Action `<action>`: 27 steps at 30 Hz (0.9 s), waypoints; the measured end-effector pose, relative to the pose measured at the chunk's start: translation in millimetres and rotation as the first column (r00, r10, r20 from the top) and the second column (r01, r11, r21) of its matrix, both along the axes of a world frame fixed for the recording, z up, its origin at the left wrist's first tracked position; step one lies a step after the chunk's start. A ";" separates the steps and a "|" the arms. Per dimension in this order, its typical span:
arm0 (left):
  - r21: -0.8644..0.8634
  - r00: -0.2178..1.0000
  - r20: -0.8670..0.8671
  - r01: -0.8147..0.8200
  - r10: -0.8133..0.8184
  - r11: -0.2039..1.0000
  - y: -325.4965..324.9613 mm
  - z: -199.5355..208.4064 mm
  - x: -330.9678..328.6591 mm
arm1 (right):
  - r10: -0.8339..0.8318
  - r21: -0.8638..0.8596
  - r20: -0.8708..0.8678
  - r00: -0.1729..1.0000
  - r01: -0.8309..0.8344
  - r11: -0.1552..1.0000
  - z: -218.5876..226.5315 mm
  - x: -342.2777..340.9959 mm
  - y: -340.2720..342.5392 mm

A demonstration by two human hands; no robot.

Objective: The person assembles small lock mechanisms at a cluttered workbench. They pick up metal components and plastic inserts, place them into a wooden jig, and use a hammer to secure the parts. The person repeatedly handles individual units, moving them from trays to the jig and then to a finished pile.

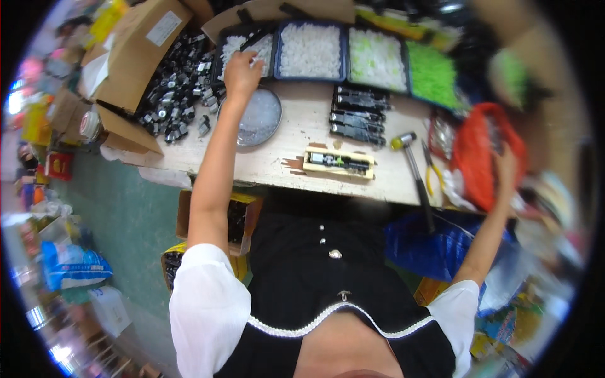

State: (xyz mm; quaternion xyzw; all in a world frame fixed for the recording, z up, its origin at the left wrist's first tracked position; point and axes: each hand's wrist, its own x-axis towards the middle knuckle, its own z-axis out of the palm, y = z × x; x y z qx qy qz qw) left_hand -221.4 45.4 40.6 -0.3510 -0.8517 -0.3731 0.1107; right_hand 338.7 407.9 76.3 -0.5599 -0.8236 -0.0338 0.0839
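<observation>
My left hand (242, 77) reaches to the back left, over the near edge of a black tray of small white plastic parts (265, 48). Its fingers are bent and a little apart, and I see nothing in them. A black strip (254, 39) lies across that tray beyond the fingers. On the right, my right hand (506, 169) is at the mouth of a red plastic bag (474, 157), its fingers blurred and partly hidden there. A cream holder (339, 173) at the table's front edge has a black and silver piece (340, 161) lying in it.
Trays of white parts (311, 50), mixed parts (377, 60) and green parts (432, 74) line the back. Black metal pieces (173, 88) heap beside a cardboard box (140, 53). A round metal dish (259, 120), stacked black assemblies (358, 116), a hammer (417, 176) and yellow-handled pliers (433, 173) lie nearer.
</observation>
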 end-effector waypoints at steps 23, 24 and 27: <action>0.662 0.698 0.545 -0.017 -0.465 0.749 -43.3 30.2 -10.2 | 0.079 0.016 -0.738 0.671 -0.099 0.995 9.5 3.9 -29.9; 0.646 0.722 0.530 -0.004 -0.445 0.763 -53.2 28.3 -1.0 | 0.070 0.017 -0.789 0.610 -0.093 0.995 20.3 0.7 -38.9; 0.487 0.863 0.374 0.130 -0.341 0.864 -95.4 23.2 33.3 | 0.088 0.027 -0.886 0.455 -0.138 0.990 33.1 -22.2 -68.3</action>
